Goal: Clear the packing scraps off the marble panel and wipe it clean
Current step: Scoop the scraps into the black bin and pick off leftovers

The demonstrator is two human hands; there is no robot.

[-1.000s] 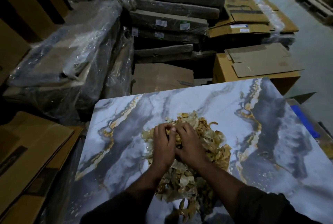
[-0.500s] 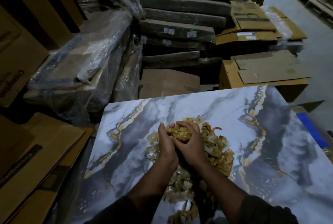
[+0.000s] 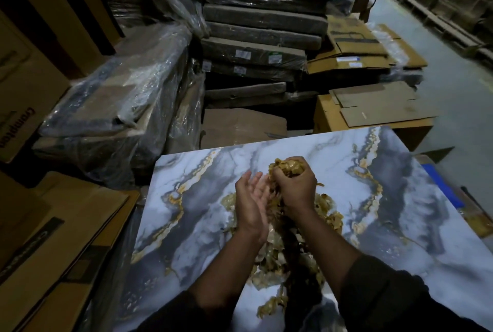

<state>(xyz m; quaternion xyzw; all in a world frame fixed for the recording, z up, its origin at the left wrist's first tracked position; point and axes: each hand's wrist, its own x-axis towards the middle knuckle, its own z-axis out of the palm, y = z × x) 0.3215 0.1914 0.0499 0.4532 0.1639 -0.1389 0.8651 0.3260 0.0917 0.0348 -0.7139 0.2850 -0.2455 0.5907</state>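
Scraps (image 3: 328, 214) of tan packing material are heaped in the middle of the marble panel (image 3: 400, 225), with a strand trailing toward the near edge. A clump of them is clenched in the right hand (image 3: 296, 187), raised just above the heap; the left hand (image 3: 249, 198) is held beside it with fingers straight and palm turned toward the clump, holding nothing. The step in hand appears to be gathering. It would be done best if the loose pieces were pressed into one compact wad between both palms, so that little is shed when it is lifted away. Stray bits should be swept inward first. Wrapped bundles (image 3: 120, 107) and flattened cardboard (image 3: 373, 102) are stacked beyond the far edge.
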